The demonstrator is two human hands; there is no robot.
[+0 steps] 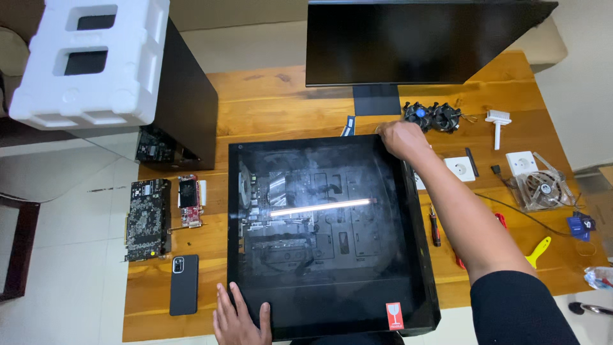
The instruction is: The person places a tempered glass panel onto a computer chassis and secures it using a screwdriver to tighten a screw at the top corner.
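A black computer case (408, 255) lies on its side on the wooden table (274, 102), its dark glass side panel (319, 281) facing up. Through the glass I see the motherboard and a bright reflected light strip. My left hand (241, 319) lies flat with fingers spread on the panel's near left corner. My right hand (401, 138) reaches across and grips the panel's far right corner, fingers curled over the edge.
A black monitor (415, 41) stands at the back. Two graphics cards (148, 218) and a black phone (184, 284) lie left of the case. Fans (433, 116), a white brush (497, 124), screwdrivers and a yellow tool (538, 250) lie on the right. White foam (89, 61) tops a black tower.
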